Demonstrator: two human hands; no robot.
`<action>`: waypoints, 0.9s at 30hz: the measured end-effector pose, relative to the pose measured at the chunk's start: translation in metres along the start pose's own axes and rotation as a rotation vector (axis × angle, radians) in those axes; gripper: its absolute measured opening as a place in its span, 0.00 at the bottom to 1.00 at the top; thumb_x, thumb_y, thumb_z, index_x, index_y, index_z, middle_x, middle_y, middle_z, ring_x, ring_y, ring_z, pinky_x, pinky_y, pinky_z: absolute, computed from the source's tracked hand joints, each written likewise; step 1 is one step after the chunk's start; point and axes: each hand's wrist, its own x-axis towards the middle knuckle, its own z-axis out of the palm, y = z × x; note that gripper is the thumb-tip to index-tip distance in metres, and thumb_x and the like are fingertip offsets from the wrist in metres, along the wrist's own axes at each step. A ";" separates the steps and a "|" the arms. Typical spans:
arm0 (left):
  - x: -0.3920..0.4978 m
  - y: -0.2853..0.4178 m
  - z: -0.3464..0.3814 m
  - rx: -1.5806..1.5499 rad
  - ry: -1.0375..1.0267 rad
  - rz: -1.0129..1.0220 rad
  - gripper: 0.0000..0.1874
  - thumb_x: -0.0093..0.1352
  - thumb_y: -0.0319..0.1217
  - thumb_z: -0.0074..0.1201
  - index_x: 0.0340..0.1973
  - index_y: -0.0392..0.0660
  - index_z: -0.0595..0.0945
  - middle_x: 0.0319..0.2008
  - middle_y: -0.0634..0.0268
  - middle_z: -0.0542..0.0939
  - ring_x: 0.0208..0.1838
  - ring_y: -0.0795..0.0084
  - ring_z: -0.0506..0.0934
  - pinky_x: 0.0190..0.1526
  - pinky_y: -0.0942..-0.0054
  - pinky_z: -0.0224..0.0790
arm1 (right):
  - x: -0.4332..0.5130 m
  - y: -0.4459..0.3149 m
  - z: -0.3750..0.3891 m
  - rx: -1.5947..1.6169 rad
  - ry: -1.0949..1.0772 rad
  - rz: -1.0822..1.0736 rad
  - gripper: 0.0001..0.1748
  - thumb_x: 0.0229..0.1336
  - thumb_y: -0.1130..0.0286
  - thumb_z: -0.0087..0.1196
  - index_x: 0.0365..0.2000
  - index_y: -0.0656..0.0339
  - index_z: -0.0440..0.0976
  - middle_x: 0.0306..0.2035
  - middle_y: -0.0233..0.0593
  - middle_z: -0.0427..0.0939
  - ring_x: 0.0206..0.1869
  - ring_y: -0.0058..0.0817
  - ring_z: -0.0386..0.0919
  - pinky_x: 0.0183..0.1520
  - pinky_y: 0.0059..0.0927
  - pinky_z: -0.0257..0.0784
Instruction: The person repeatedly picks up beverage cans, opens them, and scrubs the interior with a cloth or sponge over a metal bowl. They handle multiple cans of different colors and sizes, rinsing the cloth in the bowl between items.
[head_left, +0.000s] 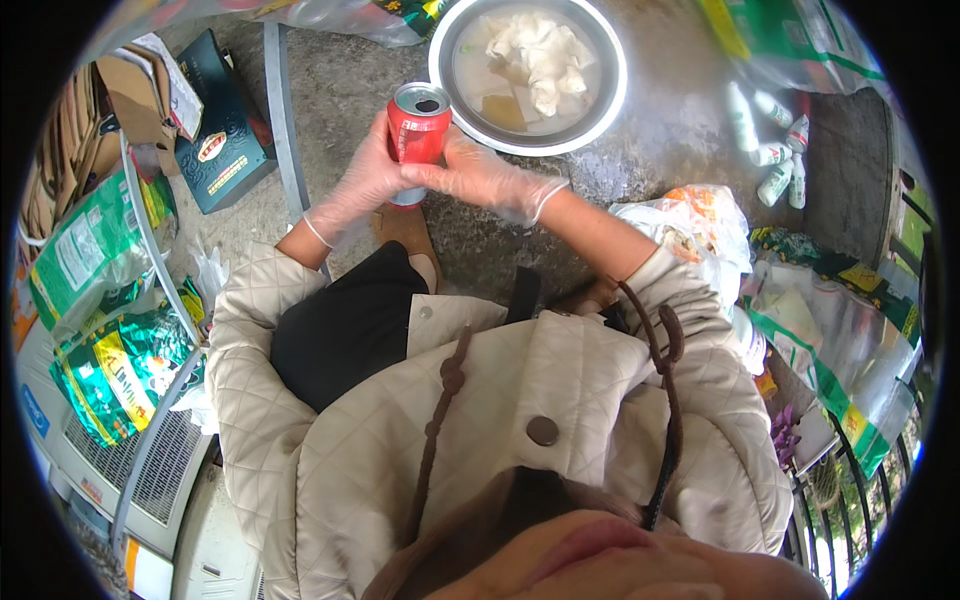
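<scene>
A red drink can (420, 135) with an opened top stands upright between my hands, left of a round metal basin. My left hand (369, 169), in a clear plastic glove, holds the can's left side. From the other side my right hand (484, 176), gloved the same way, grips it, its thumb across the front. The metal basin (616, 75) sits on the floor and holds cloudy liquid, a crumpled whitish cloth-like mass (544, 56) and a flat yellowish-brown piece (502, 111).
Several white bottles (776, 176) lie on the floor at right, beyond a filled plastic bag (712, 225). At left are a dark teal box (217, 135), stacked cardboard (67, 142), green packaging bags (112, 367) and a curved metal bar (285, 120).
</scene>
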 end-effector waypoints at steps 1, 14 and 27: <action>-0.004 0.005 -0.004 0.019 0.017 -0.040 0.45 0.49 0.32 0.73 0.60 0.43 0.63 0.52 0.61 0.72 0.56 0.69 0.71 0.60 0.64 0.64 | 0.002 -0.005 -0.009 -0.152 -0.070 0.002 0.38 0.58 0.42 0.53 0.59 0.60 0.65 0.57 0.53 0.69 0.61 0.43 0.67 0.63 0.40 0.62; -0.012 0.028 -0.024 -0.100 -0.080 -0.125 0.43 0.51 0.36 0.71 0.60 0.44 0.65 0.52 0.64 0.74 0.56 0.70 0.72 0.60 0.66 0.62 | 0.044 0.044 -0.134 -1.115 0.204 0.658 0.28 0.55 0.45 0.55 0.45 0.57 0.77 0.46 0.44 0.78 0.50 0.35 0.77 0.50 0.33 0.73; -0.009 0.022 -0.018 -0.081 -0.114 -0.121 0.47 0.51 0.33 0.71 0.63 0.42 0.61 0.52 0.62 0.73 0.56 0.69 0.71 0.61 0.64 0.62 | 0.015 0.035 -0.129 0.146 0.289 0.501 0.21 0.63 0.66 0.54 0.55 0.57 0.71 0.49 0.38 0.78 0.49 0.26 0.76 0.55 0.27 0.69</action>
